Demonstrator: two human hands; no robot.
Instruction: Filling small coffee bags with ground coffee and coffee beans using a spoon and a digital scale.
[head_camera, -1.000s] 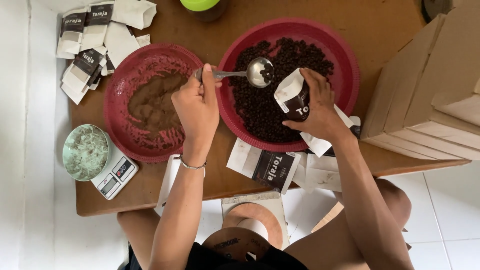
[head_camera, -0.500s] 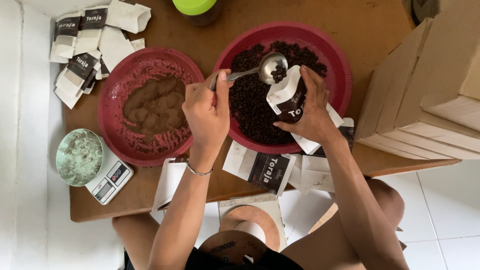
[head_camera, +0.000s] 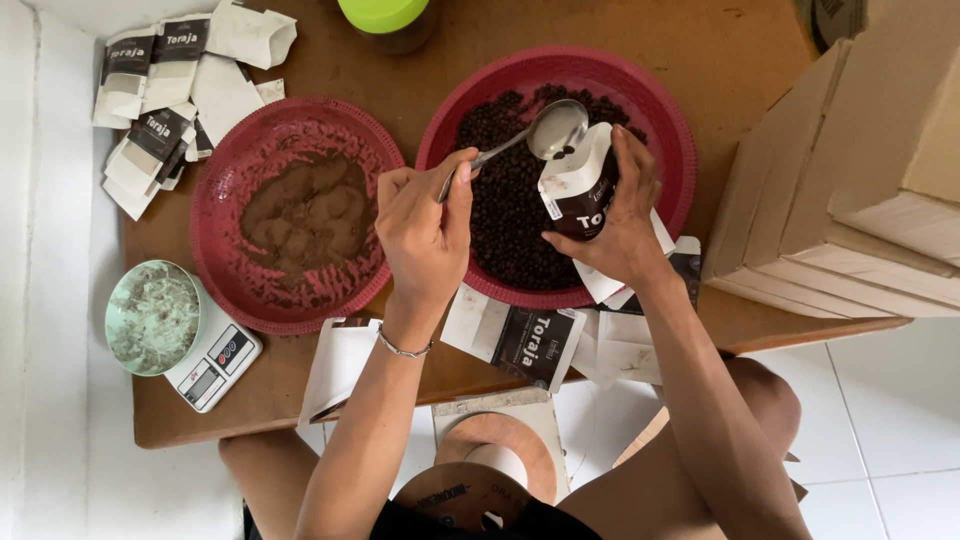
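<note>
The left hand (head_camera: 425, 235) grips a spoon (head_camera: 530, 140) over the pouch (head_camera: 580, 190) clasped in the right hand (head_camera: 620, 225), above the bean-filled red bowl (head_camera: 660, 120).

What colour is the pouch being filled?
The pouch is white with a black label panel, clearest in the head view.

Brown wooden counter (head_camera: 720, 60), busy all over. 2 red bowls sit side by side: the left bowl (head_camera: 215, 200) holds brown powder, the right bowl (head_camera: 670, 130) dark beans. A scale (head_camera: 215, 365) with a green dish sits at the near left corner. Pouches (head_camera: 160, 90) pile far left, more pouches (head_camera: 520, 340) overhang the near edge. Cardboard boxes (head_camera: 850, 180) stack right; a green-lidded jar (head_camera: 385, 15) stands at the far edge.
</note>
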